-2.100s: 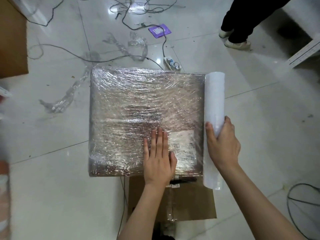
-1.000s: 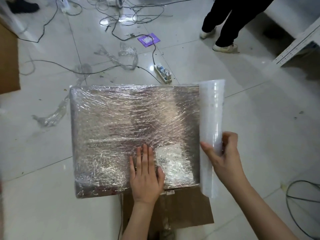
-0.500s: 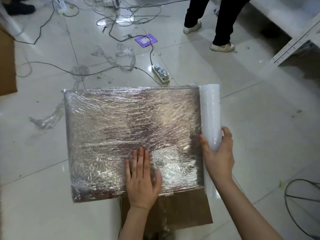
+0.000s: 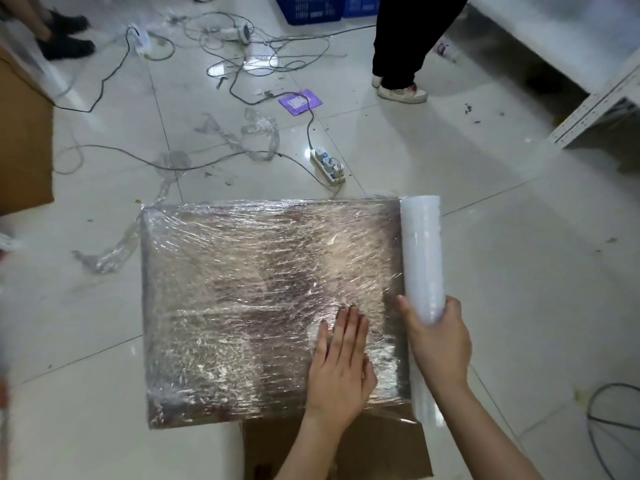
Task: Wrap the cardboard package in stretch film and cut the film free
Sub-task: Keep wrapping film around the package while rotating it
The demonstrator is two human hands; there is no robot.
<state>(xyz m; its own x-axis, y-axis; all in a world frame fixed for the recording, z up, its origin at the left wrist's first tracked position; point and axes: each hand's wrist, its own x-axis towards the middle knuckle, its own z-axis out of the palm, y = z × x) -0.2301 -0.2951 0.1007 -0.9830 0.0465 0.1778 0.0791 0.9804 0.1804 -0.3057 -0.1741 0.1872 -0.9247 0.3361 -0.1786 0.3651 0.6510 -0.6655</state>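
From the head camera, we saw the cardboard package (image 4: 270, 306) lying flat on the tiled floor (image 4: 519, 271), its top already covered in wrinkled stretch film. Our left hand (image 4: 341, 368) lay flat on the package's near right part, fingers straight and close together, pressing the film down. Our right hand (image 4: 438, 341) gripped the film roll (image 4: 422, 258), thumb on the package side and fingers curled round the far side. The roll stood along the package's right edge, touching it. A flat cardboard sheet (image 4: 381, 448) lay partly under the near edge. A power strip (image 4: 327, 167) sat beyond.
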